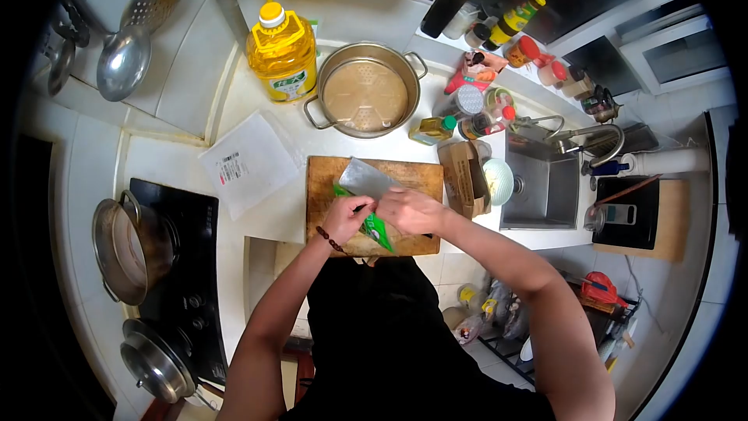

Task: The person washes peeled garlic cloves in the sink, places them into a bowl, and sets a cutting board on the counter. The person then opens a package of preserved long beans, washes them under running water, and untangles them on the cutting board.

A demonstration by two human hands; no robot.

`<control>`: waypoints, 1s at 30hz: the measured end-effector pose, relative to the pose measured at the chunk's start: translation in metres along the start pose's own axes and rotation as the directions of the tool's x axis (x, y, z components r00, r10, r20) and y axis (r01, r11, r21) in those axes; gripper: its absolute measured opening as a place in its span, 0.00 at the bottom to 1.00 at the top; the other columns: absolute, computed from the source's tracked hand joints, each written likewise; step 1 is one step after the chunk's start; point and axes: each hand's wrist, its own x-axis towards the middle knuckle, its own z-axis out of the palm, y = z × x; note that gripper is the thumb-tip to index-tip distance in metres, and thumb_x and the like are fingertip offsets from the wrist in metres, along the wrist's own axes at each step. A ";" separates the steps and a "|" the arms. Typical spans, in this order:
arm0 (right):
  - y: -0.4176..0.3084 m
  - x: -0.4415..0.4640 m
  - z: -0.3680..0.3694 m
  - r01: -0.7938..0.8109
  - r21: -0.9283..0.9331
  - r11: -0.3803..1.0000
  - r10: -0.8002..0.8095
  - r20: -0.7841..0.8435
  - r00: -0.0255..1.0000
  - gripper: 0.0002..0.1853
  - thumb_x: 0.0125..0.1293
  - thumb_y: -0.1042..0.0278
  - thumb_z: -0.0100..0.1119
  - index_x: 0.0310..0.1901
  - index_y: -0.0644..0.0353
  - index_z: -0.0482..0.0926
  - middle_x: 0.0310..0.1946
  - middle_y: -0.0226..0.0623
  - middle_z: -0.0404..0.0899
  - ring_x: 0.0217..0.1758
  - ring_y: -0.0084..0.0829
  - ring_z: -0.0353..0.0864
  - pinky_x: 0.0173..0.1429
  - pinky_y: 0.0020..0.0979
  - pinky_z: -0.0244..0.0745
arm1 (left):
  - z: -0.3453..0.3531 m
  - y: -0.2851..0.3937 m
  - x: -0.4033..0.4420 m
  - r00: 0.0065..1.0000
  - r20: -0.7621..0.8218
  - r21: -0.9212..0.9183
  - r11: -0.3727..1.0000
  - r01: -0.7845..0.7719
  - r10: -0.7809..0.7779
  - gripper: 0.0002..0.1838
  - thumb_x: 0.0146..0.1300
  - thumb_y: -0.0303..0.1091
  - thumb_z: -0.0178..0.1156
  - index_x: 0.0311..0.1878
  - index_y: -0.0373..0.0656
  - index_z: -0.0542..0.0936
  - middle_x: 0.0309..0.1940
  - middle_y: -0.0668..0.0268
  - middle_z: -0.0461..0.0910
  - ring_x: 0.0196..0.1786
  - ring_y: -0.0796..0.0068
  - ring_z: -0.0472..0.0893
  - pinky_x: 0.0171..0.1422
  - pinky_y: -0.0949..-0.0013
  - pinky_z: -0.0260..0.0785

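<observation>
A green plastic packet (376,232) slants across the wooden cutting board (323,168). My left hand (344,218), with a beaded bracelet at the wrist, is closed on the packet's left side. Close against it, my right hand (409,210) is closed too, its fingertips at the packet's upper edge. Behind both hands a broad, silvery cleaver blade (365,176) shows over the board. Its handle is hidden, and I cannot tell whether my right hand touches it. The packet's contents do not show.
A two-handled pot of cloudy liquid (366,97) stands behind the board, beside an oil jug (282,54). A white packet (249,164) lies left. Rightward are a cardboard box (465,179), a pale bowl (496,181) and the sink (538,187). Another pot (128,253) sits on the stove (191,249).
</observation>
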 end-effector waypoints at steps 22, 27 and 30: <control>-0.158 0.021 -0.274 0.095 0.307 0.947 0.150 -0.683 0.715 0.07 0.63 0.73 0.68 0.40 0.67 0.85 0.42 0.46 0.88 0.43 0.45 0.90 0.42 0.39 0.88 | -0.079 0.360 -0.075 0.572 0.287 0.256 0.515 -0.819 0.768 0.06 0.68 0.30 0.63 0.34 0.42 0.85 0.30 0.66 0.86 0.30 0.69 0.83 0.33 0.72 0.70; -0.181 0.021 -0.296 0.148 0.224 0.963 0.085 -0.776 0.625 0.10 0.61 0.73 0.70 0.44 0.63 0.84 0.42 0.44 0.88 0.43 0.45 0.90 0.40 0.36 0.87 | -0.049 0.394 -0.072 0.272 -0.034 0.071 0.274 -0.959 0.962 0.03 0.62 0.26 0.64 0.35 0.47 0.86 0.31 0.69 0.89 0.35 0.76 0.87 0.40 0.81 0.68; -0.183 0.010 -0.302 0.134 0.352 0.926 0.150 -0.671 0.726 0.07 0.63 0.71 0.69 0.41 0.62 0.85 0.44 0.41 0.89 0.42 0.42 0.90 0.43 0.38 0.90 | -0.037 0.393 -0.072 0.185 -0.171 0.050 0.196 -0.979 0.968 0.04 0.61 0.26 0.64 0.32 0.48 0.85 0.30 0.68 0.89 0.35 0.77 0.87 0.38 0.80 0.66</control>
